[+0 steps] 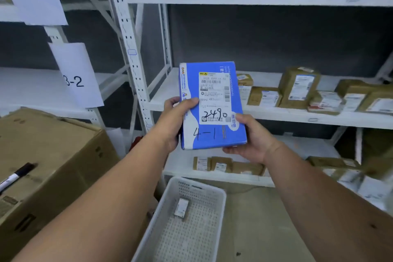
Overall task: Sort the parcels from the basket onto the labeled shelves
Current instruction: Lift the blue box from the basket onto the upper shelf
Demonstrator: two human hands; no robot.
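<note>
The blue parcel box [212, 105] is a flat, rigid carton with square corners and a glossy printed face, so it should hold its shape under the fingers, though the smooth surface could slide if gripped only lightly; it looks light, since it is held up in the air by its edges alone. The long side edges near the bottom look like the best place to take it, leaving the shipping label with its handwritten "2490" and the "4-1" written below readable. It is held upright in front of the white shelving, above the white perforated basket [182, 219], where one small parcel [181, 208] remains. The left hand [176, 121] grips the left edge, thumb lying across the face beside the label and fingers wrapped behind. The right hand [248, 137] cups the lower right corner, thumb on the front and palm beneath. Brown parcels already sit on the shelf [276, 116] behind.
</note>
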